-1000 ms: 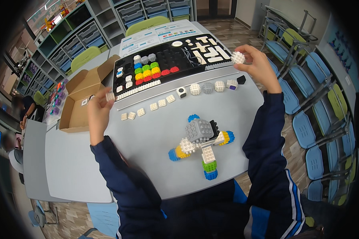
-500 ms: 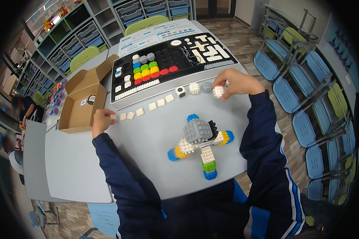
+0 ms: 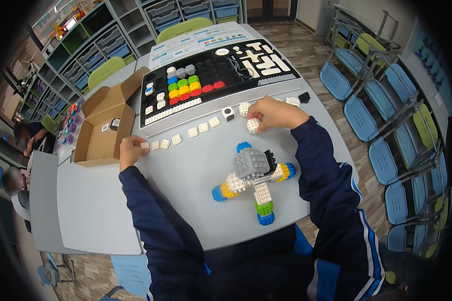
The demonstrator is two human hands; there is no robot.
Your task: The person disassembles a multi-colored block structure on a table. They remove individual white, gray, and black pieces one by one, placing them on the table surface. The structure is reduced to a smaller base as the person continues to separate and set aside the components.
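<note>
My left hand (image 3: 131, 151) pinches a small white square tile (image 3: 144, 145) at the left end of a row on the table. My right hand (image 3: 278, 114) grips a white studded block (image 3: 253, 125) just in front of the row. Several more white tiles (image 3: 193, 132) run rightward to a white cube with a black round spot (image 3: 228, 114) and another white studded block (image 3: 244, 109). Nearer me stands a built model with a grey studded block (image 3: 251, 164) on top and white, yellow, green and blue arms.
Behind the row lies a black parts tray (image 3: 211, 70) with coloured blocks and white pieces. An open cardboard box (image 3: 93, 133) stands left. Right of my right hand are a white piece (image 3: 293, 101) and a black block (image 3: 304, 97). Folded chairs (image 3: 384, 125) line the right side.
My right hand has moved left with the white studded block, uncovering the white piece and black block on the right and covering the grey block in the row. My left hand has barely shifted.
</note>
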